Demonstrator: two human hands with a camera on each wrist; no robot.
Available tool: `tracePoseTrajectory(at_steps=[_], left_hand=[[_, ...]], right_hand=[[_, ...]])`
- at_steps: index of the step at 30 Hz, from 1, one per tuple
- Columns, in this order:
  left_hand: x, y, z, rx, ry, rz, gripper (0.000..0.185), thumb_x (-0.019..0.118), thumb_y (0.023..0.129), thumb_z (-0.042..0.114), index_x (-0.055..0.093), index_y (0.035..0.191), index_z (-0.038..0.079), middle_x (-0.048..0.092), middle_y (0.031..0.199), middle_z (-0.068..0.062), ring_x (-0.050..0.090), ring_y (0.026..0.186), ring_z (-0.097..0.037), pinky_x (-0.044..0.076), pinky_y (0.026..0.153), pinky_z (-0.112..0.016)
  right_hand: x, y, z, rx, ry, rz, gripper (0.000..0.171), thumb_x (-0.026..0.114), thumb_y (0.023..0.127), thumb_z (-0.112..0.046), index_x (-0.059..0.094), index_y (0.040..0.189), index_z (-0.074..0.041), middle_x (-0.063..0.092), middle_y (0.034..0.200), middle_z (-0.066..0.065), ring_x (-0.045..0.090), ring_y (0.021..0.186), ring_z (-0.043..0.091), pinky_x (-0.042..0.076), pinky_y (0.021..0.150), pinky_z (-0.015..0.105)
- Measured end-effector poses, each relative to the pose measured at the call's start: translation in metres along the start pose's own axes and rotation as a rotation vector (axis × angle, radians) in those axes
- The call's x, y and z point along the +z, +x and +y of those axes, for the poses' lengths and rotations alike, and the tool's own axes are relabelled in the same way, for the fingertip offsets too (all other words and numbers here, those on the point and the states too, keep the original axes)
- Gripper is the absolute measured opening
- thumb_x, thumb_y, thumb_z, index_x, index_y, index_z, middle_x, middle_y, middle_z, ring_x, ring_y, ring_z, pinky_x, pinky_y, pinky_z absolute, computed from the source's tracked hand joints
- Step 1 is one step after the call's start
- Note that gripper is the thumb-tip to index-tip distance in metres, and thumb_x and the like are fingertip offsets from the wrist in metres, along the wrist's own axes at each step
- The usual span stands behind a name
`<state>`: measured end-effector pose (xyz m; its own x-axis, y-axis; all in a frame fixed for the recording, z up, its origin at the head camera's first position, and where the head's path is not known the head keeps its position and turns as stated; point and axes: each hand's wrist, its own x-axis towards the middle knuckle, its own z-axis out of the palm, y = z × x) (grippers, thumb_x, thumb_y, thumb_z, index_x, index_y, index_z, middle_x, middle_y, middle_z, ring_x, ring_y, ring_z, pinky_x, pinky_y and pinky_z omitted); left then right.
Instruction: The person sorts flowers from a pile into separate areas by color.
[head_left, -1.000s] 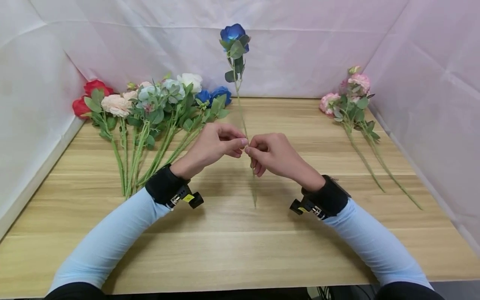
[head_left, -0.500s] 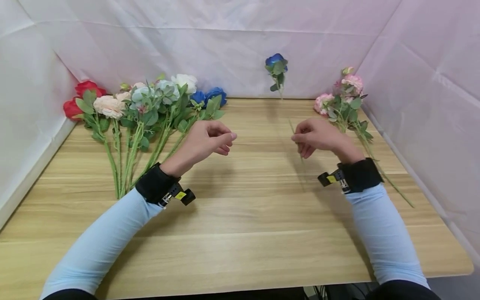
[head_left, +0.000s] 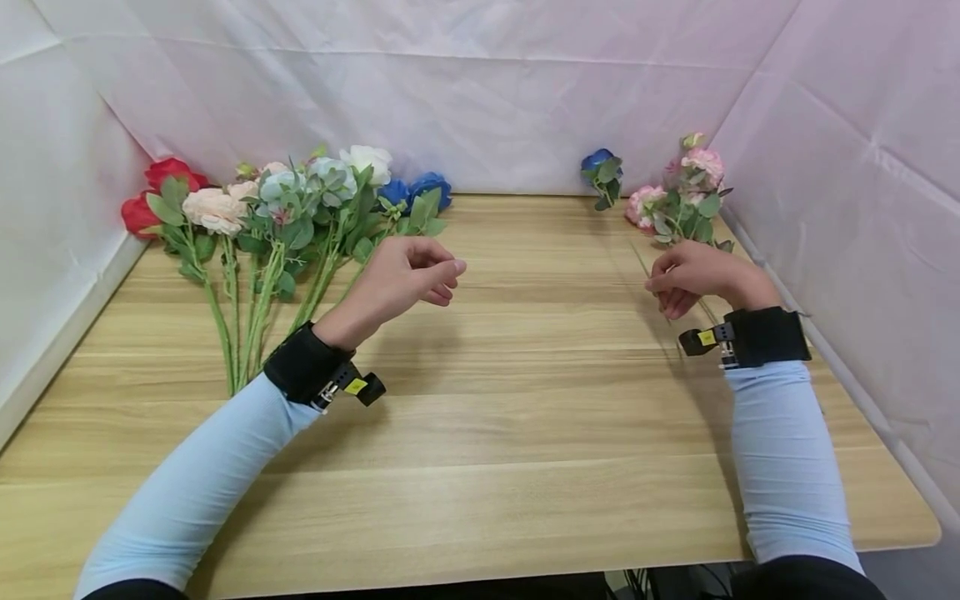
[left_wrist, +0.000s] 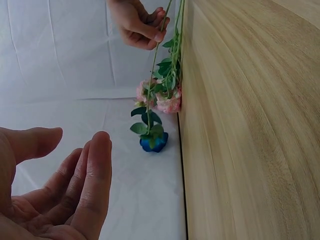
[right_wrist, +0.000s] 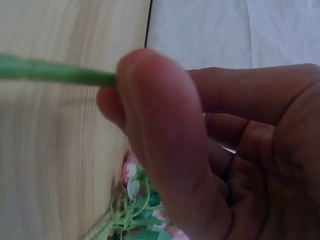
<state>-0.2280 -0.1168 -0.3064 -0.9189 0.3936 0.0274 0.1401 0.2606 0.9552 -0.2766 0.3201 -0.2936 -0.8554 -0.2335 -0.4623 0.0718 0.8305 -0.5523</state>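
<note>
My right hand [head_left: 693, 277] pinches the thin green stem [right_wrist: 55, 71] of a blue rose between thumb and fingers. The blue rose's bloom [head_left: 600, 161] leans away toward the back wall, just left of the pink flowers [head_left: 705, 171] lying at the right. In the left wrist view the rose [left_wrist: 153, 141] hangs beside those pink blooms [left_wrist: 169, 101]. My left hand [head_left: 408, 279] is held over the table, its fingers loosely bent and holding nothing; thumb and fingertips stand apart in the left wrist view.
On the left of the wooden table [head_left: 480, 467] lies a row of flowers: red roses [head_left: 168, 192], cream-pink blooms [head_left: 217, 210], pale blue ones [head_left: 303, 183], a white one [head_left: 367, 162] and blue roses [head_left: 427, 190]. White cloth walls [head_left: 480, 100] enclose the back and sides.
My right hand has carried the blue rose away from the left hand, to the right and lower, tilting it toward the back. The left hand has let go of the stem and barely moved.
</note>
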Motion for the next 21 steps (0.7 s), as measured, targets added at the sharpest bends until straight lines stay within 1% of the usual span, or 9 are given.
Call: tracePoseTrajectory(at_steps=[7, 10, 14, 17, 19, 21], left_hand=[[-0.001, 0.002, -0.001, -0.016, 0.015, 0.015, 0.027, 0.068, 0.102, 0.028, 0.071, 0.113, 0.004, 0.070, 0.102, -0.015, 0.075, 0.092, -0.031, 0.065, 0.084, -0.036], [-0.003, 0.002, -0.002, -0.015, 0.046, 0.035, 0.025, 0.068, 0.102, 0.027, 0.071, 0.114, 0.005, 0.070, 0.099, -0.012, 0.074, 0.091, -0.031, 0.064, 0.085, -0.038], [-0.007, 0.003, -0.004, -0.018, 0.109, 0.069, 0.023, 0.068, 0.101, 0.027, 0.072, 0.112, 0.007, 0.071, 0.098, -0.011, 0.074, 0.085, -0.025, 0.064, 0.082, -0.037], [-0.009, 0.004, -0.007, -0.030, 0.139, 0.076, 0.024, 0.068, 0.101, 0.029, 0.072, 0.111, 0.008, 0.072, 0.098, -0.010, 0.074, 0.083, -0.022, 0.064, 0.081, -0.036], [-0.010, 0.005, -0.008, -0.036, 0.152, 0.073, 0.024, 0.068, 0.102, 0.029, 0.072, 0.112, 0.008, 0.072, 0.099, -0.010, 0.074, 0.085, -0.025, 0.064, 0.083, -0.039], [-0.010, 0.005, -0.010, -0.039, 0.160, 0.070, 0.024, 0.067, 0.102, 0.030, 0.072, 0.112, 0.008, 0.072, 0.099, -0.010, 0.074, 0.089, -0.030, 0.063, 0.086, -0.043]], right_hand=[[-0.004, 0.003, 0.016, 0.057, -0.021, -0.067, 0.028, 0.054, 0.106, -0.014, 0.061, 0.084, 0.001, 0.066, 0.070, 0.005, 0.073, 0.066, 0.018, 0.065, 0.068, 0.035], [-0.005, 0.003, 0.022, 0.083, -0.030, -0.076, 0.027, 0.053, 0.106, -0.012, 0.061, 0.085, 0.003, 0.066, 0.070, 0.005, 0.073, 0.066, 0.018, 0.065, 0.068, 0.036], [-0.007, 0.001, 0.028, 0.120, -0.026, -0.085, 0.025, 0.052, 0.105, -0.013, 0.063, 0.096, 0.007, 0.067, 0.073, 0.007, 0.075, 0.066, 0.018, 0.066, 0.069, 0.037], [-0.007, -0.001, 0.028, 0.136, -0.030, -0.079, 0.025, 0.054, 0.103, -0.012, 0.064, 0.101, 0.011, 0.070, 0.074, 0.008, 0.075, 0.065, 0.018, 0.066, 0.069, 0.038], [-0.006, -0.001, 0.027, 0.140, -0.048, -0.078, 0.025, 0.055, 0.101, -0.011, 0.066, 0.098, 0.012, 0.071, 0.073, 0.008, 0.074, 0.064, 0.018, 0.065, 0.068, 0.037], [-0.004, 0.001, 0.027, 0.148, -0.061, -0.081, 0.024, 0.058, 0.100, -0.011, 0.068, 0.092, 0.010, 0.071, 0.072, 0.007, 0.074, 0.064, 0.017, 0.065, 0.068, 0.036]])
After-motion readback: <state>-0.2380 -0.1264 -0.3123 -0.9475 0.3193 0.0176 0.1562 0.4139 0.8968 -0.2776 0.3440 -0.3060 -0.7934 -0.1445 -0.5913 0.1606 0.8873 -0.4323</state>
